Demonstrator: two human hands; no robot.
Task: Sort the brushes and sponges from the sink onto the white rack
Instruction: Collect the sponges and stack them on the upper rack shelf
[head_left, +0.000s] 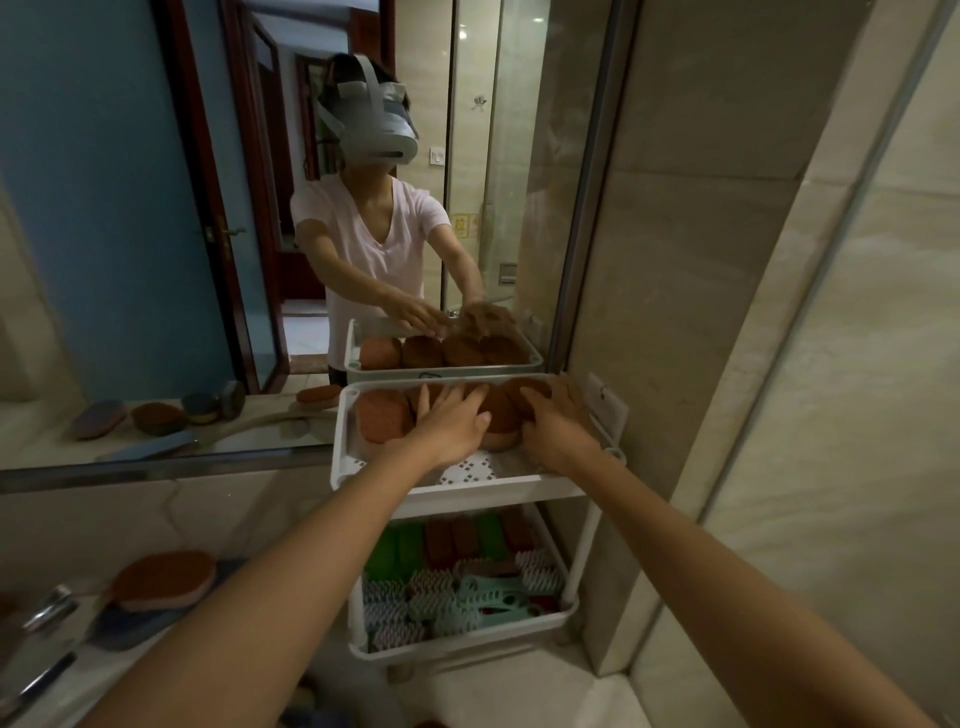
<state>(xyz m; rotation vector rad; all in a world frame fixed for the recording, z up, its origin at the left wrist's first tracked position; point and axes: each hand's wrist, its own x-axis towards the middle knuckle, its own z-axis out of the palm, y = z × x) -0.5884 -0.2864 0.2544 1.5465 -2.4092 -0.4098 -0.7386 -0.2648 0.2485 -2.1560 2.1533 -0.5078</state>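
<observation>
2 hands on rack (519, 491) top tier | left hand (452, 421) grip spread flat on sponges (382, 415) | right hand (558, 421) at row's end, grip: cannot tell | tip: nudge row snug, level

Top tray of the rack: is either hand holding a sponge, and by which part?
Nothing looks gripped. The left hand lies flat, fingers spread, on the brown sponges; the right hand rests on top of the rightmost sponge.

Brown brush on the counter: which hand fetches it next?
Probably left. The brown brush lies left of the white rack. The left hand is on that side; the right hand would have to cross over.
</observation>
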